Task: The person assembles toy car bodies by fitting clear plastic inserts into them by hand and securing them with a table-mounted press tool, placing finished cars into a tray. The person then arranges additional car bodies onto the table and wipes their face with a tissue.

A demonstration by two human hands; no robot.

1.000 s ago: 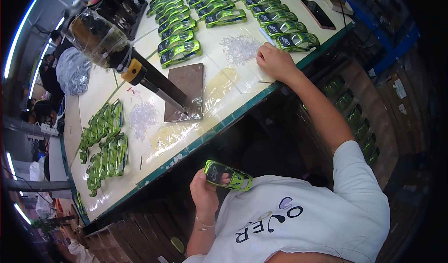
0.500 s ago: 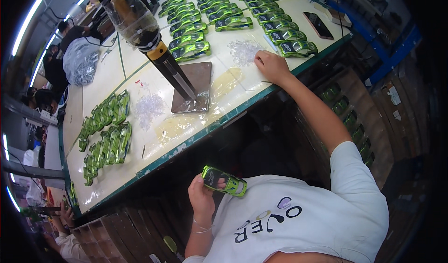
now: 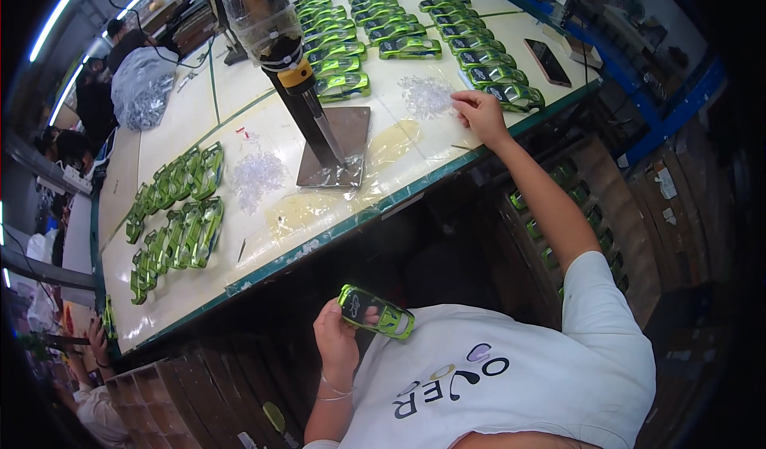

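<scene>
Head view: left hand [image 3: 339,339] grips green toy car shell [image 3: 375,311] near chest, right hand [image 3: 477,114] w/ fingers curled on bench [image 3: 191,106] beside clear small-parts pile [image 3: 426,96]; risk: careless swipe scatters bits.

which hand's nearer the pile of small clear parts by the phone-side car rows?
Right. The right hand rests on the table at the edge of the pile of small clear parts. The left hand is below the table edge, holding a green toy car.

Toy car rows [image 3: 415,18] lie behind the press [image 3: 307,98], apparently on the table [image 3: 191,122].
</scene>
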